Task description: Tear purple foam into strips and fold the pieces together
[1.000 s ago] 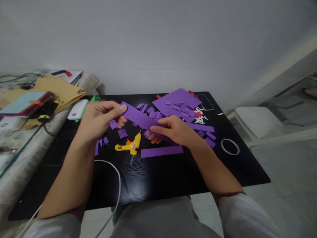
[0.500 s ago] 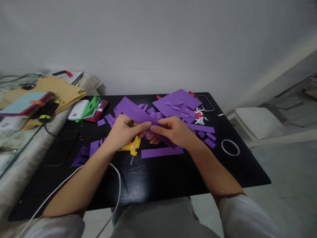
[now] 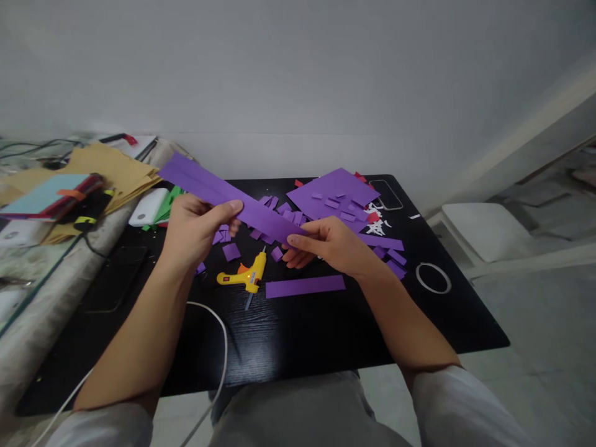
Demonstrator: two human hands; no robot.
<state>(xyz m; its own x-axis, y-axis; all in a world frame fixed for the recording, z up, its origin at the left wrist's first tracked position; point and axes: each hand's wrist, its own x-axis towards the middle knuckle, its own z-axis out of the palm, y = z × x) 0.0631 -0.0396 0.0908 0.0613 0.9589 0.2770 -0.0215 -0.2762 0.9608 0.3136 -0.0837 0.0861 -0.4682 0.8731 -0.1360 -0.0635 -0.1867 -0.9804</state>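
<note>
A long purple foam strip point(image 3: 261, 214) is held above the black table point(image 3: 326, 335), slanting from upper left down to the right. My left hand point(image 3: 193, 226) pinches it near the middle with thumb on top. My right hand point(image 3: 326, 245) pinches its right end. Below the strip lie a yellow glue gun point(image 3: 242, 276) and a shorter purple strip point(image 3: 305, 285). Behind the hands sit a purple sheet point(image 3: 333, 189) and several small purple offcuts point(image 3: 391, 261).
A white cord point(image 3: 218, 329) runs from the glue gun toward me. A white ring point(image 3: 433, 276) lies at the right. At the left are a white box point(image 3: 146, 208), green and red sheets, brown envelopes point(image 3: 116, 167) and a stack of folders. A phone outline lies at the back right.
My left hand slid left along the strip from beside my right hand. The strip now shows much longer, its left end reaching over the envelopes. My right hand stayed in place.
</note>
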